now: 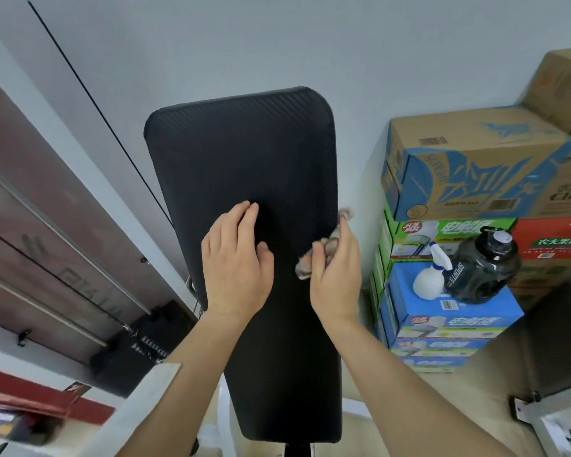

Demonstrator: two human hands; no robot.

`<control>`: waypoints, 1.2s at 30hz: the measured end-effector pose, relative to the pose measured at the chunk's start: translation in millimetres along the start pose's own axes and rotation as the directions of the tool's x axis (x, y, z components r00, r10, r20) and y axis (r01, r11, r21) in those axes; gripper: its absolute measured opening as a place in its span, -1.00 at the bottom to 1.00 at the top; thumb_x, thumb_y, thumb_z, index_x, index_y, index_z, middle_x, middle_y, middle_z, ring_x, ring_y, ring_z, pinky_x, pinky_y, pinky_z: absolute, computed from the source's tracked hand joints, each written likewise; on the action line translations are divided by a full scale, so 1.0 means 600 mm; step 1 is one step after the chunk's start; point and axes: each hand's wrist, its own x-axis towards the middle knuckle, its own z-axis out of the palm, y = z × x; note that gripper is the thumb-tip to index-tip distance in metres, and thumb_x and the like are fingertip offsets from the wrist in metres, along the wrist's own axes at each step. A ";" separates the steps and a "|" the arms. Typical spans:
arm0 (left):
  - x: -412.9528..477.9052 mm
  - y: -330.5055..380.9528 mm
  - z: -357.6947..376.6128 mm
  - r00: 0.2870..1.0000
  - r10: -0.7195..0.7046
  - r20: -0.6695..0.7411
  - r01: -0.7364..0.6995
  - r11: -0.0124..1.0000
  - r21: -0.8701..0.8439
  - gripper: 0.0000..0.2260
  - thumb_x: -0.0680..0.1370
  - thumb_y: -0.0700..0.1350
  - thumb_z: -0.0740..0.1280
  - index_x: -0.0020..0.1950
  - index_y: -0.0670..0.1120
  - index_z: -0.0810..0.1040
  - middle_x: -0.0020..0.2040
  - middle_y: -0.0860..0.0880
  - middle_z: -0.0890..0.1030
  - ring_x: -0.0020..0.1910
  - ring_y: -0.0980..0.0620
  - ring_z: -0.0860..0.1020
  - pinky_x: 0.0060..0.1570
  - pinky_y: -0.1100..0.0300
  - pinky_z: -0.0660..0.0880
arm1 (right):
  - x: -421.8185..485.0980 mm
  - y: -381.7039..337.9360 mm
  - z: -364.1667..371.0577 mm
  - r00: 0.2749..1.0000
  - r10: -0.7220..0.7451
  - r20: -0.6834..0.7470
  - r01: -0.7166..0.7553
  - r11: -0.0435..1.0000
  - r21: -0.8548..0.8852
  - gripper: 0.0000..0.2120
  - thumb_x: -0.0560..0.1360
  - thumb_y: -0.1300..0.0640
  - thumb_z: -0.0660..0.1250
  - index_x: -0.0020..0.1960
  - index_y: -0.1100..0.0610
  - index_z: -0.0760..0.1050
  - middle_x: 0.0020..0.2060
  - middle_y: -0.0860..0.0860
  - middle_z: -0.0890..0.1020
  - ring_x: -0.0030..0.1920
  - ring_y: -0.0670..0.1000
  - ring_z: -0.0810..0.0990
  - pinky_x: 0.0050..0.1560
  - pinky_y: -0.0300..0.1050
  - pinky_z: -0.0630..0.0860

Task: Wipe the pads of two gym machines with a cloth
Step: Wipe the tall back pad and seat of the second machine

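A long black back pad (244, 153) of a gym machine fills the middle of the head view, running from the bottom edge up toward the wall. My left hand (236, 258) lies flat on the pad's middle, fingers together, holding nothing. My right hand (335, 275) is at the pad's right edge, gripping a crumpled grey-brown cloth (330, 245) that presses against the pad's side. Part of the cloth is hidden inside my fingers.
Stacked cardboard boxes (475, 166) stand close on the right. A white spray bottle (431, 275) and a dark sports jug (485, 265) sit on a blue box (449, 311). A black cable (96, 103) and weight stack (136, 347) are on the left.
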 end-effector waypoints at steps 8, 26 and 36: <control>-0.022 -0.065 -0.020 0.999 0.019 0.039 -0.017 0.999 -0.052 -0.52 0.54 -0.17 0.29 0.48 -0.13 0.39 0.43 -0.08 0.44 0.41 -0.10 0.38 0.38 -0.09 0.36 | 0.110 -0.097 -0.009 0.923 -0.366 -0.119 0.320 0.901 -0.291 -0.42 0.65 0.03 0.14 0.56 0.29 0.09 0.51 0.26 0.27 0.51 0.26 0.22 0.52 0.17 0.17; -0.019 -0.225 -0.057 0.958 -0.280 0.069 0.285 0.886 -0.367 -0.58 0.59 -0.15 0.26 0.45 -0.06 0.37 0.33 -0.01 0.48 0.33 0.03 0.40 0.39 0.04 0.35 | 0.063 -0.238 0.169 0.656 -0.675 0.339 0.654 0.283 -0.701 -0.44 0.68 0.00 0.03 0.59 0.25 0.06 0.57 0.25 0.10 0.58 0.25 0.03 0.55 0.20 0.03; -0.014 -0.297 -0.108 0.840 -0.529 0.119 0.494 0.656 -0.570 -0.67 0.63 -0.18 0.21 0.39 0.02 0.41 0.17 0.12 0.51 0.04 0.22 0.47 0.04 0.33 0.41 | 0.128 -0.404 0.221 0.446 -0.520 0.729 0.787 -0.160 -0.596 -0.63 0.61 0.05 0.11 0.07 0.21 0.64 0.02 0.16 0.67 0.19 0.24 0.52 0.54 0.23 -0.02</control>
